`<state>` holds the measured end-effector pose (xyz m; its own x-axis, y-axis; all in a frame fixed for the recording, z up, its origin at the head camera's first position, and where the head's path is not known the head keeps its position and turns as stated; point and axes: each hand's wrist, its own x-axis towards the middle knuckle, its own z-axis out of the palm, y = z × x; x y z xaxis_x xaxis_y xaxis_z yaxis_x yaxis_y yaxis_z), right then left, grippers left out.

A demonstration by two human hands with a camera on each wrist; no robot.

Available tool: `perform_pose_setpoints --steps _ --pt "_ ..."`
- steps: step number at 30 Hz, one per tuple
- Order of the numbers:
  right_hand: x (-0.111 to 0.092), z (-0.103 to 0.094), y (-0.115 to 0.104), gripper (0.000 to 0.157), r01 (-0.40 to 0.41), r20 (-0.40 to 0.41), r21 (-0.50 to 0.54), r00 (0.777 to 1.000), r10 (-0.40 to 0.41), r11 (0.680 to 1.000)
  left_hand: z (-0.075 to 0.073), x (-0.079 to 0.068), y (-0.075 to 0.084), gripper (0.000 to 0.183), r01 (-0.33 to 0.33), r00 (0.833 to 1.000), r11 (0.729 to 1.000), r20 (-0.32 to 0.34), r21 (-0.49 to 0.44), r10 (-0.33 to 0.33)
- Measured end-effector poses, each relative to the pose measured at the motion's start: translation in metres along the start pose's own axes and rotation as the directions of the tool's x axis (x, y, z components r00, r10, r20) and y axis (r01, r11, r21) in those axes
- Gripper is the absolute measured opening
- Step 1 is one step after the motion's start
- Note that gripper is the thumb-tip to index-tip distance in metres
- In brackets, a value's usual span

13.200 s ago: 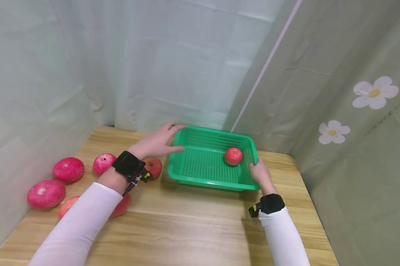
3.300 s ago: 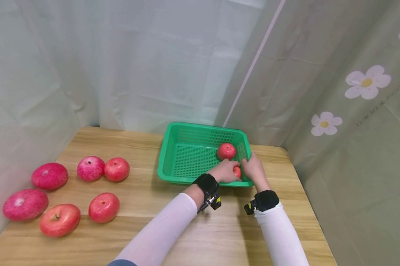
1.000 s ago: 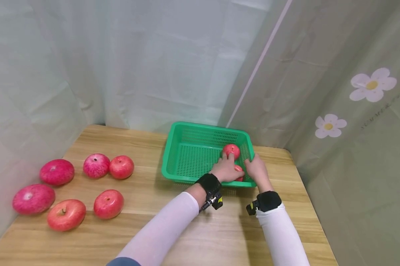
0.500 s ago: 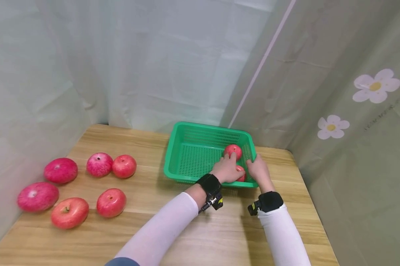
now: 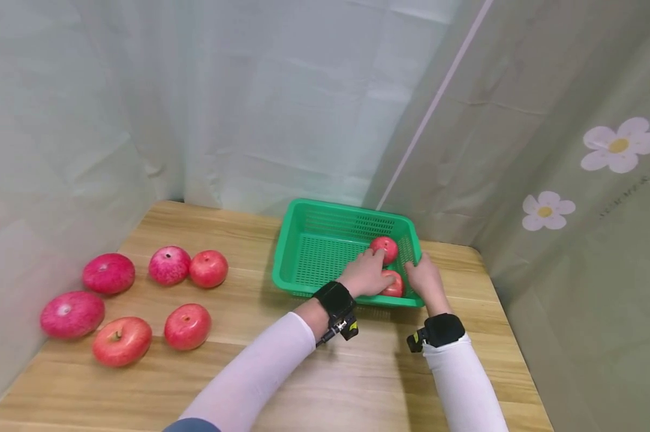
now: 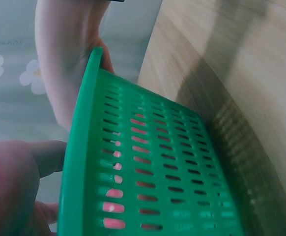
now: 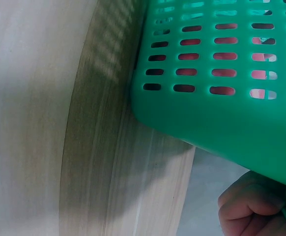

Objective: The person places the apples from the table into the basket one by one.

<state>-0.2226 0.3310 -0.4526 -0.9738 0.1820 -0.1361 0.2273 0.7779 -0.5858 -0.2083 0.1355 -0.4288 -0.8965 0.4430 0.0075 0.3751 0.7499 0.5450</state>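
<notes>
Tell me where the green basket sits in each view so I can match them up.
Head: green basket slightly right of and below centre.
Left wrist: green basket slants through the middle, down to the bottom edge.
Right wrist: green basket fills the upper right.
Shared landmark: right hand at its rim in all three.

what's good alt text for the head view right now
A person's left hand reaches over two red apples in a green basket while the right hand grips the basket's right edge. Six more red and pink fruits lie on the wooden table, to the left.
</notes>
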Motion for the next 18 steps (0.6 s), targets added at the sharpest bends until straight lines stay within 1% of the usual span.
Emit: perform_pose_setpoints --steps 3,6,10,14,18 --pt "0.000 -0.001 -0.001 0.062 -0.002 -0.002 0.003 1.000 0.002 1.000 -0.005 -0.004 -0.007 0.069 -0.022 1.000 1.000 -0.005 -0.003 0.022" --pt "-0.001 0.000 -0.002 0.062 0.005 -0.002 0.002 1.000 -0.005 1.000 -0.013 -0.012 -0.016 0.070 -0.030 0.999 1.000 -0.014 0.001 0.030" --pt "-0.002 -0.001 -0.002 0.056 0.015 -0.006 0.001 1.000 -0.015 1.000 -0.025 -0.022 -0.030 0.068 -0.042 0.999 0.999 -0.032 -0.003 0.042" --pt "-0.001 -0.001 0.000 0.051 0.016 -0.007 0.011 1.000 -0.016 1.000 -0.033 -0.031 -0.044 0.068 -0.042 0.998 0.999 -0.039 -0.005 0.042" --pt "0.000 0.001 0.001 0.051 0.016 -0.005 0.019 1.000 -0.016 1.000 -0.039 -0.039 -0.055 0.068 -0.041 0.998 0.999 -0.037 -0.013 0.041"
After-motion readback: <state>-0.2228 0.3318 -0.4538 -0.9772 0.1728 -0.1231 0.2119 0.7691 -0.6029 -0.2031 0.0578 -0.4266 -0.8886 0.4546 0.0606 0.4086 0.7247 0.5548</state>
